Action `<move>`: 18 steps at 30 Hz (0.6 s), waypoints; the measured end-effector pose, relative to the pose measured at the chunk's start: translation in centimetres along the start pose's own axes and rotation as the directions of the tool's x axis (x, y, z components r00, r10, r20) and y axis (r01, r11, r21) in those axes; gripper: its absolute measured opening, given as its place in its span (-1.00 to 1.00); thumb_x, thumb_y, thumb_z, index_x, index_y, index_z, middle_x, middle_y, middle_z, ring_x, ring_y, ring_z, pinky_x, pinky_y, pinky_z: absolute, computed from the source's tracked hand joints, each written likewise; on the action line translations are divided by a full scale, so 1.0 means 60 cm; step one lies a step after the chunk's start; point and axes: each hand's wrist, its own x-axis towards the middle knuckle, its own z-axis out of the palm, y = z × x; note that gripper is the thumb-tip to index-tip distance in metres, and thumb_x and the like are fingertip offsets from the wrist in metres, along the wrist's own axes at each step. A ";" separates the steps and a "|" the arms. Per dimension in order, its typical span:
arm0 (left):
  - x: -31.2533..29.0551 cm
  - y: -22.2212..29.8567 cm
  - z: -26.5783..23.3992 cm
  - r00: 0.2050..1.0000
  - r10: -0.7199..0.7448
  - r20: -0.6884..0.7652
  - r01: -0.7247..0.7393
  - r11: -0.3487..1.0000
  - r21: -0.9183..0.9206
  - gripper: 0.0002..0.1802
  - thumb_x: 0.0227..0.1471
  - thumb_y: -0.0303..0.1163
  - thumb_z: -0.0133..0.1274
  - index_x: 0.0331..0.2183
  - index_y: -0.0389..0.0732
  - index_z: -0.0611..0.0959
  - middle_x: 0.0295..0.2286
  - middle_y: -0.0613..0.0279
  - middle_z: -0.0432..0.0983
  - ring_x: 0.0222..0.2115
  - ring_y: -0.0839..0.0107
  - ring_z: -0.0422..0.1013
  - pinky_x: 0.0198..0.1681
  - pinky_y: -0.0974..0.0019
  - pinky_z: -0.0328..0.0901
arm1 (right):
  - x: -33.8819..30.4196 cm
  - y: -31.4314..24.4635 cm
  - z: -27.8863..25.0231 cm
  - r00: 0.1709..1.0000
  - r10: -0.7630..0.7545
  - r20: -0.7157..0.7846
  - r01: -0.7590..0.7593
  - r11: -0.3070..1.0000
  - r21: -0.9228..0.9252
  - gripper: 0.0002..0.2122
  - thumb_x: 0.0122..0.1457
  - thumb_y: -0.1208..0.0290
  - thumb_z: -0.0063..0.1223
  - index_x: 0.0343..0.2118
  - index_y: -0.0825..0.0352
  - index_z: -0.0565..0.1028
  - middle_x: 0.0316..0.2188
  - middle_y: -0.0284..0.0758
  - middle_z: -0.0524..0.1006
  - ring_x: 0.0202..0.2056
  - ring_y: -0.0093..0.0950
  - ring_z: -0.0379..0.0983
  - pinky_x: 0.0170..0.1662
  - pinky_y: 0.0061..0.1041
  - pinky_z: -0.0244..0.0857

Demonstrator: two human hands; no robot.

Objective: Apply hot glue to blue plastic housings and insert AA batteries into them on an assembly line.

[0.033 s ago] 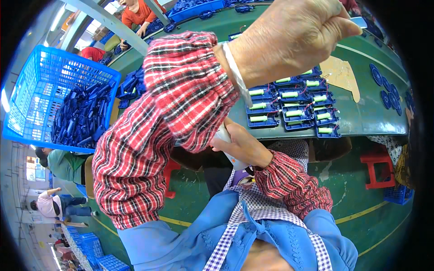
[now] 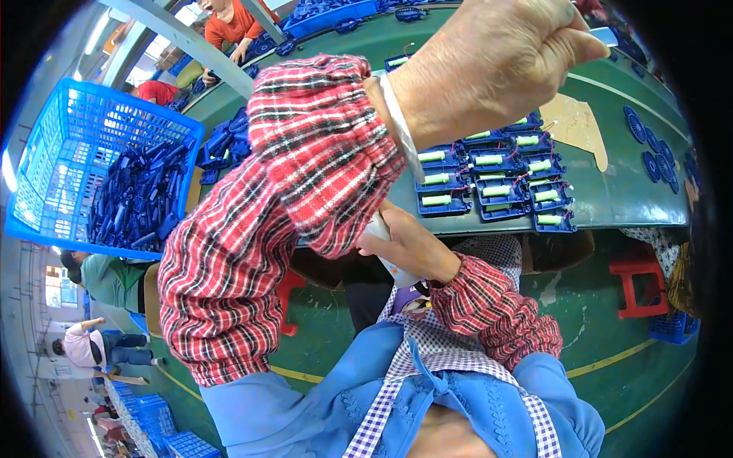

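My left hand (image 2: 496, 65) is raised over the work table at the top, with its fingers closed. A small flat pale piece (image 2: 604, 36) shows at its fingertips, pinched there. Lower down, in front of my body, my right hand (image 2: 412, 244) is closed round a smooth white object (image 2: 398, 273) with a small orange mark. My left sleeve hides part of that object, so its kind cannot be made out. Under and beyond my left wrist, rows of blue plastic housings (image 2: 496, 191) lie on the table, each with a light green battery cell and thin wires.
A blue basket (image 2: 72, 221) of dark blue plastic parts stands at the left. Round blue grilles (image 2: 635, 124) and a brown cardboard piece (image 2: 573, 130) lie on the green table (image 2: 634, 206). Co-workers sit across it. A red stool (image 2: 640, 286) stands on the floor at right.
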 end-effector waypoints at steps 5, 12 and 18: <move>0.013 0.007 0.007 0.997 0.063 -0.035 -0.063 0.998 0.009 -0.75 0.30 -0.37 -0.11 -0.41 -0.30 0.45 -0.63 0.35 0.26 -0.61 0.57 0.16 -0.59 0.40 0.11 | -0.005 -0.010 -0.008 0.999 -0.023 -0.030 0.022 1.000 -0.005 -0.61 0.18 0.36 0.07 -0.01 0.48 0.29 -0.35 -0.04 0.53 -0.31 -0.25 0.54 -0.23 -0.31 0.37; 0.019 0.013 0.002 0.998 0.056 0.003 -0.056 0.997 -0.058 -0.75 0.30 -0.36 -0.12 -0.41 -0.30 0.45 -0.62 0.38 0.24 -0.60 0.59 0.16 -0.59 0.43 0.11 | -0.002 -0.008 -0.008 0.999 0.022 -0.023 -0.024 0.995 -0.099 -0.56 0.18 0.34 0.07 0.04 0.45 0.27 -0.30 0.02 0.54 -0.27 -0.13 0.54 -0.18 -0.26 0.37; 0.007 0.004 0.011 1.000 -0.002 0.010 0.003 0.997 -0.079 -0.74 0.31 -0.35 -0.12 -0.41 -0.31 0.44 -0.64 0.34 0.23 -0.60 0.56 0.15 -0.58 0.38 0.10 | -0.011 -0.004 -0.010 1.000 0.012 0.013 -0.011 0.999 -0.044 -0.58 0.18 0.33 0.07 0.00 0.50 0.28 -0.33 -0.02 0.54 -0.32 -0.16 0.53 -0.21 -0.26 0.37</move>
